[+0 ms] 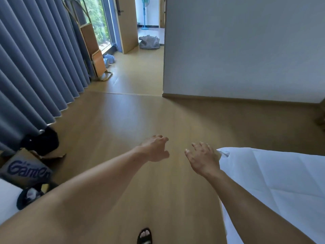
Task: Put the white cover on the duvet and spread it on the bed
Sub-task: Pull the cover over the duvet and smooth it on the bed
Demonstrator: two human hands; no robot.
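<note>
White bedding (274, 175), quilted and creased, lies on the bed at the lower right, with one corner pointing left at about mid-height. I cannot tell whether it is the duvet or the cover. My right hand (204, 159) hovers just left of that corner, fingers spread and relaxed, holding nothing. My left hand (155, 149) is stretched out over the wooden floor, a short gap from the right hand, fingers loosely bent and empty.
Grey-blue curtains (35, 67) hang along the left. A cardboard box (24, 169) and a dark bag (44, 141) sit at the lower left. A folded table (95, 55) leans by the window. A grey wall (246, 50) stands ahead on the right. My sandalled foot (144, 235) shows below.
</note>
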